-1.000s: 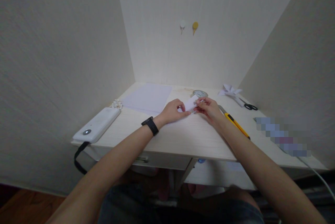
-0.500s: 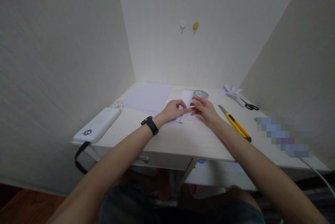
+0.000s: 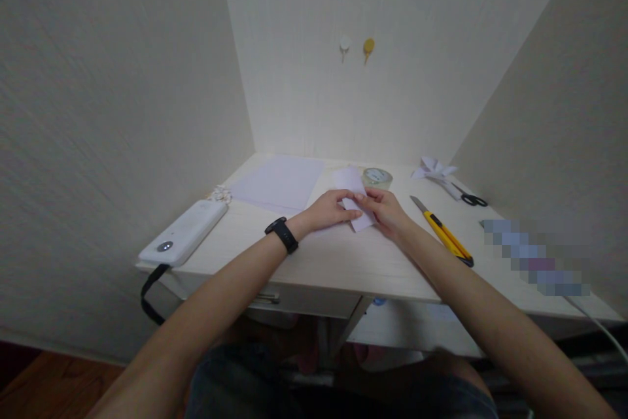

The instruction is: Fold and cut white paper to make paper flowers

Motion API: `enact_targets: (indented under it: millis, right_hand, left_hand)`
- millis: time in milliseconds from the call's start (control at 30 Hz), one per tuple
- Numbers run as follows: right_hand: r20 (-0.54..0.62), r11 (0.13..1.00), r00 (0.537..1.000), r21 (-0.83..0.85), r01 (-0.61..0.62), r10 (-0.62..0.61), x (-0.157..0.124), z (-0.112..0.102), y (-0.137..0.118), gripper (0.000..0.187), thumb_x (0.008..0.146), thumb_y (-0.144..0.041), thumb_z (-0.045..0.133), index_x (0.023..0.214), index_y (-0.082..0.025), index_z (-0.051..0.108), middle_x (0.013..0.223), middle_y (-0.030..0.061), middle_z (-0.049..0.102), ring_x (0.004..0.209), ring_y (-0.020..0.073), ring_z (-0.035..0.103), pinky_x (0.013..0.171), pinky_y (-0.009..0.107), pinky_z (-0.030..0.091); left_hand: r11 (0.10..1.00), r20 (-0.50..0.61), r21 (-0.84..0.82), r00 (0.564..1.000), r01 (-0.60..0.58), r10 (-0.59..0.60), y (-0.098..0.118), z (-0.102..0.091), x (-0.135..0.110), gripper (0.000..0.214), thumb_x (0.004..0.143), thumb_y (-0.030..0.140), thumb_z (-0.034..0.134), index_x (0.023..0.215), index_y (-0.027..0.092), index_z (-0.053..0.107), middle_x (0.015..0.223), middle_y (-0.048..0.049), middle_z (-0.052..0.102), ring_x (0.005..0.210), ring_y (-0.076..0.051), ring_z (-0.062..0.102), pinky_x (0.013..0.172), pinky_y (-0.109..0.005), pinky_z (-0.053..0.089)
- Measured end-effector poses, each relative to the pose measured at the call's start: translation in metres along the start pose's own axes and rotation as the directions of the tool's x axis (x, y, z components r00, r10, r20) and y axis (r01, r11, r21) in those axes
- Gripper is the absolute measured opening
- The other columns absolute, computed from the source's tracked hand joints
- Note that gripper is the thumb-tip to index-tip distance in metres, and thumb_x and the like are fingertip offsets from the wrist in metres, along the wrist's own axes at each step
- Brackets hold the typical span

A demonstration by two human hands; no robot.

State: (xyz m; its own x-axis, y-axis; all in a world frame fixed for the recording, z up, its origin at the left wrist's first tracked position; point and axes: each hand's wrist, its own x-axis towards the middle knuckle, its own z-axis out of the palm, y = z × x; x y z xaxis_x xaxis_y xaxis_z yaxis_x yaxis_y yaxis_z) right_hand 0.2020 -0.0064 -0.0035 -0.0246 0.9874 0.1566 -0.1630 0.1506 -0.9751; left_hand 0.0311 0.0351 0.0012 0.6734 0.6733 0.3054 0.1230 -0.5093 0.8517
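Observation:
A small folded strip of white paper (image 3: 354, 190) is held over the middle of the pale wooden desk (image 3: 353, 262). My left hand (image 3: 330, 208), with a black band on its wrist, pinches the strip's left edge. My right hand (image 3: 385, 208) grips its right side, fingers curled over it. The two hands nearly touch each other. The strip's upper end points toward the back wall and its lower end sticks out below my fingers.
A flat white sheet (image 3: 279, 182) lies at the back left. A white power bank (image 3: 184, 241) with a black strap sits on the left edge. Tape roll (image 3: 377, 176), yellow utility knife (image 3: 444, 233), scissors (image 3: 471, 199) and a folded paper shape (image 3: 434, 169) lie to the right.
The paper strip has turned in my hands, from lying crosswise between them to standing lengthwise and tilted. Both hands kept their hold and stayed in about the same place.

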Motion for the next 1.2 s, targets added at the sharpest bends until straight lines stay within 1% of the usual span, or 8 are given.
enact_targets:
  millis: [200,300,400,500,633,833,1000,1200]
  right_hand:
    - [-0.166,0.999,0.986,-0.053,0.004,-0.013,0.009,-0.015,0.004,0.043,0.055,-0.037,0.088,0.091,-0.018,0.074,0.065,0.0009,0.069,0.049,0.0135,0.057,0.040,0.024,0.042]
    - [-0.176,0.998,0.984,-0.058,0.004,-0.014,0.011,-0.026,0.003,0.038,0.056,-0.035,0.087,0.086,-0.016,0.075,0.063,0.0000,0.067,0.045,0.0094,0.051,0.035,0.020,0.036]
    - [-0.030,0.987,0.995,-0.127,-0.098,0.095,0.009,-0.036,-0.001,0.037,0.054,-0.033,0.088,0.082,-0.013,0.076,0.061,0.0008,0.065,0.042,0.0079,0.049,0.034,0.020,0.037]
    - [0.106,0.962,0.974,-0.212,-0.174,0.199,0.006,-0.045,-0.005,0.038,0.053,-0.030,0.090,0.081,-0.010,0.077,0.060,0.0026,0.065,0.039,0.0071,0.048,0.033,0.020,0.038]
    - [0.110,0.961,0.971,-0.203,-0.185,0.210,0.006,-0.049,-0.007,0.041,0.052,-0.028,0.090,0.087,-0.009,0.078,0.064,0.0035,0.066,0.040,0.0071,0.049,0.033,0.020,0.038]
    - [0.008,0.991,0.991,-0.020,-0.133,0.133,0.009,-0.048,-0.004,0.031,0.054,-0.028,0.090,0.077,-0.011,0.076,0.058,-0.0003,0.061,0.041,0.0064,0.046,0.031,0.019,0.032]
    - [0.013,0.987,0.987,0.027,-0.161,0.161,0.008,-0.043,-0.001,0.032,0.059,-0.029,0.088,0.083,-0.011,0.077,0.058,0.0003,0.061,0.041,0.0054,0.043,0.031,0.018,0.030]
    - [0.033,0.982,0.983,0.038,-0.184,0.183,0.007,-0.037,-0.003,0.035,0.058,-0.021,0.085,0.091,-0.013,0.078,0.065,0.0026,0.066,0.042,0.0059,0.046,0.031,0.018,0.032]
  left_hand:
    - [0.978,-0.001,-0.202,0.998,0.061,-0.062,0.006,-0.003,0.000,0.067,0.078,0.037,0.075,0.137,0.014,0.050,0.088,-0.0108,0.070,0.070,-0.017,0.067,0.058,-0.025,0.048]
    - [0.964,-0.223,-0.267,0.972,0.013,-0.075,0.005,-0.009,0.001,0.087,0.072,0.035,0.081,0.147,0.023,0.037,0.105,-0.0118,0.067,0.074,-0.017,0.067,0.057,-0.023,0.048]
    - [0.946,-0.405,-0.323,0.902,0.011,-0.148,-0.001,-0.018,0.004,0.085,0.072,0.032,0.080,0.145,0.020,0.040,0.102,-0.0109,0.068,0.075,-0.015,0.064,0.057,-0.022,0.045]
    - [0.932,-0.289,-0.342,0.930,0.121,-0.226,-0.012,-0.023,0.004,0.056,0.072,0.029,0.079,0.122,0.011,0.063,0.082,-0.0075,0.069,0.064,-0.012,0.057,0.054,-0.022,0.038]
    - [0.946,-0.184,-0.264,0.953,0.190,-0.243,-0.021,-0.025,0.003,0.028,0.066,0.031,0.081,0.083,0.009,0.075,0.070,-0.0053,0.067,0.060,-0.011,0.052,0.055,-0.024,0.034]
    - [0.926,-0.199,-0.327,0.944,0.188,-0.262,-0.015,-0.023,0.002,0.029,0.065,0.033,0.083,0.082,0.010,0.076,0.070,-0.0050,0.068,0.058,-0.010,0.052,0.054,-0.024,0.034]
    - [0.874,-0.133,-0.466,0.966,0.137,-0.222,-0.016,-0.022,0.002,0.032,0.063,0.028,0.085,0.089,0.011,0.077,0.086,-0.0094,0.074,0.075,-0.015,0.062,0.071,-0.028,0.046]
    - [0.883,-0.140,-0.448,0.964,0.141,-0.225,-0.017,-0.021,0.002,0.029,0.065,0.024,0.085,0.090,0.010,0.077,0.086,-0.0095,0.074,0.073,-0.014,0.061,0.070,-0.027,0.046]
